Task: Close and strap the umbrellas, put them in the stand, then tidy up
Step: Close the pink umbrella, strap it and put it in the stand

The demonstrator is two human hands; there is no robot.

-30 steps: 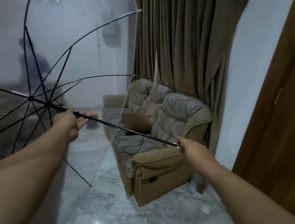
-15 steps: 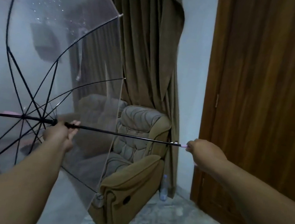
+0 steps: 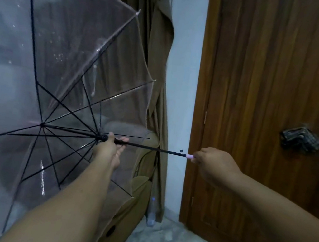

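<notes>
With the right hand (image 3: 212,165) gripping the pink handle (image 3: 190,156) and the left hand (image 3: 111,149) seemingly curled on the runner (image 3: 104,138), its fingers risk pinching as nearby ribs (image 3: 67,145) fold.

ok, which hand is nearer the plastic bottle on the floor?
Hard to call, but the right, probably. The right hand grips the umbrella's pink handle, above and right of the bottle. The left hand, on the shaft, is above and further left.
</notes>
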